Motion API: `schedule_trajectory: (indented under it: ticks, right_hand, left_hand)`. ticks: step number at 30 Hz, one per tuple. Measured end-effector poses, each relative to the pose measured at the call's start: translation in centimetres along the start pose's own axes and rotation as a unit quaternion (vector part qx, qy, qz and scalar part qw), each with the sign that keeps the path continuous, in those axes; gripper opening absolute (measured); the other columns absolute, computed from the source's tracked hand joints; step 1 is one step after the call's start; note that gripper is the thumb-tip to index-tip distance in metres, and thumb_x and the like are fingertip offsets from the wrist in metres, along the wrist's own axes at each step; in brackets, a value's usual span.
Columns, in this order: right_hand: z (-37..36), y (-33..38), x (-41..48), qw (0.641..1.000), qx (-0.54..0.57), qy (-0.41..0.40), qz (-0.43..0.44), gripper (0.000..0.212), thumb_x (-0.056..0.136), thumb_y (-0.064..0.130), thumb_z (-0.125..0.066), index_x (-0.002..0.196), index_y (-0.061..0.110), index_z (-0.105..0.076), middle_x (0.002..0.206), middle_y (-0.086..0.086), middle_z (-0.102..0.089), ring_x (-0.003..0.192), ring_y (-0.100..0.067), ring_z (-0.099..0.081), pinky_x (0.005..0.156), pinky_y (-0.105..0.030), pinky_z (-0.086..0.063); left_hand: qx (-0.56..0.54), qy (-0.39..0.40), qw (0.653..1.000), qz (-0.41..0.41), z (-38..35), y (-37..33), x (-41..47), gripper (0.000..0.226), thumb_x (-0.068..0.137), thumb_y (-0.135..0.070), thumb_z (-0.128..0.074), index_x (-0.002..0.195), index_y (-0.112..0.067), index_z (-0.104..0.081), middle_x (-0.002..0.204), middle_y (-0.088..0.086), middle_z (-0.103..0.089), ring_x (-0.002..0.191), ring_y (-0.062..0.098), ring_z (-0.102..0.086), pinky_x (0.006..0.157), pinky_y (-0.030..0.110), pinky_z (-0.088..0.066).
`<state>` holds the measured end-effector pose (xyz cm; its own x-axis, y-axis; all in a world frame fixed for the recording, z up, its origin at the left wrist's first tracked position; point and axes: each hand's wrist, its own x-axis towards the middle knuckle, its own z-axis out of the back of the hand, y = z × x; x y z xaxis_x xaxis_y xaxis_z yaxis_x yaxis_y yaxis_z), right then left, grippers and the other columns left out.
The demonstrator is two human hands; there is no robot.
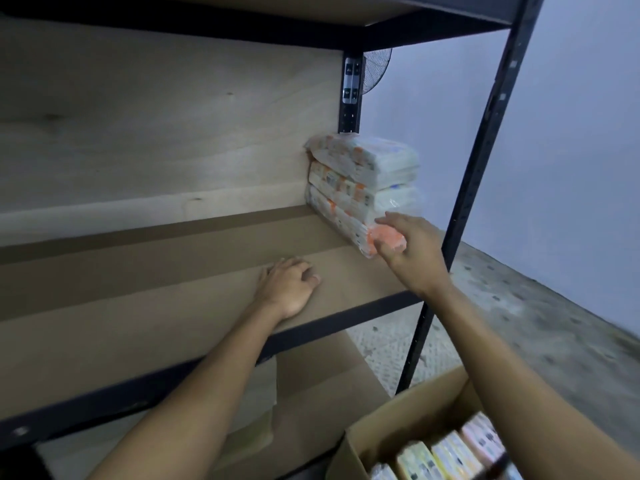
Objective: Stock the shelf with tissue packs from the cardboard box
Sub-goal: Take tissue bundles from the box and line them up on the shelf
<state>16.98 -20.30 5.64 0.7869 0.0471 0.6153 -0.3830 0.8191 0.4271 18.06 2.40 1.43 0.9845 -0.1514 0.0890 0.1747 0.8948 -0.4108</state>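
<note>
Three white-and-orange tissue packs [367, 178] are stacked in the far right corner of the shelf board [166, 292], against the wooden back panel. My right hand [405, 247] touches the front end of the bottom pack [377, 239], fingers spread against its orange end. My left hand [287, 285] rests palm down on the shelf board, left of the stack, holding nothing. The open cardboard box [391, 427] stands at the lower right, with several more tissue packs [446, 455] upright inside it.
Black metal uprights [474, 188] frame the shelf's right side, and another board lies overhead. A lower shelf holds flat cardboard [311, 403]. A fan [375, 71] shows behind the rack. Grey floor and a pale wall lie to the right.
</note>
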Motion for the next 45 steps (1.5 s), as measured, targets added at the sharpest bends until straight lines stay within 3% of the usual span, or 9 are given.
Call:
schedule_trajectory:
  ticks: [6,9,16,23,26,30,34,42,45]
  right_hand:
    - [0.3,-0.1,-8.0,0.999,-0.008,0.048,-0.018,0.033,0.085,0.03,-0.065,0.118,0.026,-0.063,0.123,0.008,-0.062,0.118,-0.008,-0.048,0.093,-0.002,-0.022]
    - [0.8,-0.4,-11.4,0.997,-0.015,0.069,-0.033,0.036,0.085,0.033,-0.064,0.12,0.027,-0.062,0.125,0.007,-0.061,0.12,-0.013,-0.049,0.098,-0.019,-0.031]
    - [1.2,-4.0,-19.8,0.986,-0.039,0.133,-0.095,0.036,0.085,0.03,-0.063,0.12,0.024,-0.061,0.126,0.004,-0.062,0.12,-0.016,-0.051,0.104,-0.035,-0.037]
    - [-1.9,-9.3,-26.9,0.954,-0.049,0.241,-0.169,0.046,0.076,0.036,-0.067,0.121,0.029,-0.058,0.124,0.005,-0.06,0.117,-0.021,-0.05,0.097,-0.036,-0.043]
    - [-3.2,-11.1,-28.7,0.943,-0.046,0.276,-0.179,0.047,0.074,0.034,-0.069,0.119,0.022,-0.06,0.123,0.0,-0.06,0.116,-0.025,-0.051,0.096,-0.037,-0.043]
    - [-4.9,-13.6,-30.5,0.93,-0.054,0.318,-0.178,0.058,0.072,0.034,-0.07,0.127,0.028,-0.055,0.137,0.001,-0.051,0.127,-0.02,-0.043,0.103,-0.032,-0.034]
    - [-7.0,-15.9,-31.8,0.913,-0.04,0.352,-0.201,0.067,0.07,0.036,-0.072,0.133,0.032,-0.049,0.146,-0.001,-0.04,0.135,-0.019,-0.032,0.11,-0.035,-0.029]
    - [-11.1,-19.5,-32.2,0.903,-0.049,0.4,-0.149,0.079,0.072,0.044,-0.072,0.142,0.03,-0.039,0.155,-0.002,-0.024,0.143,-0.022,-0.019,0.114,-0.032,-0.018]
    - [-12.6,-20.8,-32.8,0.89,-0.063,0.436,-0.12,0.087,0.067,0.049,-0.074,0.142,0.031,-0.036,0.156,-0.003,-0.023,0.144,-0.026,-0.018,0.116,-0.038,-0.014]
  left_hand:
    - [-0.077,-0.017,0.995,-0.062,-1.1,-3.8,-5.2,0.051,0.097,-0.047,-0.041,0.145,-0.028,-0.039,0.158,-0.003,-0.024,0.146,0.016,-0.018,0.119,0.035,-0.012]
    - [-0.115,-0.026,0.987,-0.107,-2.3,-5.8,-8.3,0.05,0.098,-0.044,-0.043,0.145,-0.03,-0.037,0.159,-0.006,-0.023,0.147,0.014,-0.013,0.12,0.036,-0.009]
    - [-0.153,0.008,0.975,-0.163,-8.5,-8.0,-14.3,0.049,0.099,-0.035,-0.045,0.147,-0.026,-0.035,0.157,-0.007,-0.024,0.146,0.009,-0.011,0.11,0.02,-0.002]
    - [-0.148,0.153,0.975,-0.056,-17.5,-7.8,-16.1,0.05,0.097,-0.041,-0.046,0.144,-0.027,-0.039,0.152,-0.004,-0.034,0.14,0.016,-0.029,0.116,0.036,-0.025]
    - [-0.146,0.206,0.968,-0.007,-20.9,-7.7,-16.0,0.052,0.096,-0.039,-0.048,0.145,-0.022,-0.039,0.151,0.001,-0.037,0.139,0.019,-0.032,0.113,0.033,-0.025]
    - [-0.132,0.269,0.952,0.061,-24.7,-8.0,-15.1,0.056,0.097,-0.039,-0.045,0.148,-0.018,-0.033,0.154,0.006,-0.031,0.141,0.025,-0.029,0.116,0.038,-0.024]
    - [-0.11,0.297,0.94,0.129,-28.2,-8.4,-13.5,0.061,0.095,-0.038,-0.047,0.148,-0.011,-0.031,0.152,0.014,-0.032,0.14,0.03,-0.031,0.115,0.037,-0.025]
    - [-0.07,0.32,0.909,0.259,-33.7,-7.5,-11.5,0.053,0.087,-0.037,-0.052,0.13,-0.007,-0.055,0.134,0.017,-0.056,0.123,0.032,-0.053,0.103,0.035,-0.042]
    - [-0.064,0.319,0.904,0.279,-35.6,-7.0,-11.7,0.061,0.089,-0.041,-0.053,0.139,-0.009,-0.043,0.143,0.017,-0.046,0.133,0.032,-0.042,0.109,0.037,-0.034]
